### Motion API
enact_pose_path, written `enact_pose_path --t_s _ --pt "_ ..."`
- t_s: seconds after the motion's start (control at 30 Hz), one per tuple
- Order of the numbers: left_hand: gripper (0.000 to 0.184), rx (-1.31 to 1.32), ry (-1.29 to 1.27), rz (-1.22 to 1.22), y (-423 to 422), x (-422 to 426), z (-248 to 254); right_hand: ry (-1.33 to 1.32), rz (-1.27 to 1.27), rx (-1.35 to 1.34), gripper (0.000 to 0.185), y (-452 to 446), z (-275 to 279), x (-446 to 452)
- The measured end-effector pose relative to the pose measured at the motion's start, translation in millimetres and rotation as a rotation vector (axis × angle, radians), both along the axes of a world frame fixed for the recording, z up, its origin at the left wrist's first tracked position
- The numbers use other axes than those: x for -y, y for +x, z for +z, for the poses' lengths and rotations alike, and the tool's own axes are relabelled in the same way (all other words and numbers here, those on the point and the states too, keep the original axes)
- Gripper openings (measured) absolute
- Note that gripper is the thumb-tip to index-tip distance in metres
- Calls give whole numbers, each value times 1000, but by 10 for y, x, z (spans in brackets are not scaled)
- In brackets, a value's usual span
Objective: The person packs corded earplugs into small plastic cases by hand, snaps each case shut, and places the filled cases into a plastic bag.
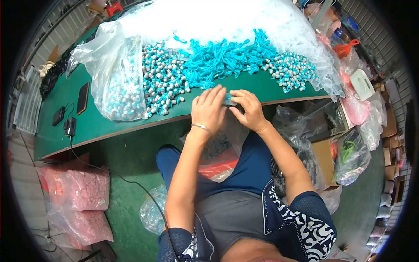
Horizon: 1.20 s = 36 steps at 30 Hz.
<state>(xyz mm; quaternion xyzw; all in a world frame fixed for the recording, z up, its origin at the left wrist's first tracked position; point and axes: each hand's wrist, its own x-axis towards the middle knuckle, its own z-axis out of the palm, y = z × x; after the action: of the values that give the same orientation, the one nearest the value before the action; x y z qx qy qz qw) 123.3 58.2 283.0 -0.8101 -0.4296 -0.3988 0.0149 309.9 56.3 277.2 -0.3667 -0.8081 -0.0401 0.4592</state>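
In the head view, my right hand (249,110) is closed in a pinch on a small clear plastic bag (228,100) with something light blue in it. My left hand (207,110), with a bracelet at the wrist, has its fingers bent around the bag's other side, partly hiding it. Both hands are just over the front edge of the green table (174,112). Behind them lies a heap of turquoise cords (222,59). To its left is a pile of grey-and-turquoise beads (163,78), and a smaller bead pile (290,70) lies to its right.
A large clear bag of beads (124,94) stands left of the piles. Heaped clear plastic bags (279,22) cover the table's back. A phone (83,98) and a cabled black device (69,125) lie at left. Pink-filled sacks (87,187) stand on the floor; a cardboard box (323,159) is at right.
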Motion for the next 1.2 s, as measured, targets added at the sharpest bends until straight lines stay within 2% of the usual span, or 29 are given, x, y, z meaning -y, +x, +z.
enact_pose_path --t_s 0.1,0.3,0.4,0.47,0.57,0.6,0.7,0.77,0.83,0.9,0.93,1.0,1.03,1.1,1.2 --pt "48 -53 -32 -66 -7 -34 15 -15 13 4 27 10 -56 -1" --pt "36 56 36 -167 -95 14 -46 -18 85 -21 35 -44 -19 56" --pt "26 99 26 -230 -143 -5 -41 -134 157 -110 30 -53 24 52" --pt "22 153 1 -262 -145 -7 -26 -317 213 -182 25 -41 50 63" --pt "18 203 -43 -305 -180 13 14 -389 222 -230 21 -65 98 111" --pt "16 200 -60 -314 -190 38 30 -389 220 -229 21 -45 134 97" --pt "17 267 -125 -294 -156 171 79 -621 414 -107 14 108 342 -79" --pt "20 181 -123 -291 -97 276 14 -514 274 -212 14 197 516 -383" --pt "22 157 -232 -327 -22 359 -203 -108 -108 -61 16 333 652 -873" --pt "21 -23 -375 -292 50 437 -460 75 -315 28 17 384 742 -1306" --pt "22 -92 -422 -277 89 447 -637 82 -309 26 17 361 741 -1467" --pt "24 -229 -531 -247 158 443 -1049 201 -520 156 20 294 686 -1726" --pt "25 -297 -592 -234 182 454 -1190 207 -515 155 20 308 657 -1816" --pt "24 -381 -671 -211 203 503 -1320 -14 -567 388 25 328 628 -1929" --pt "22 -523 -819 -196 256 517 -1623 -74 -615 501 32 306 645 -1996"
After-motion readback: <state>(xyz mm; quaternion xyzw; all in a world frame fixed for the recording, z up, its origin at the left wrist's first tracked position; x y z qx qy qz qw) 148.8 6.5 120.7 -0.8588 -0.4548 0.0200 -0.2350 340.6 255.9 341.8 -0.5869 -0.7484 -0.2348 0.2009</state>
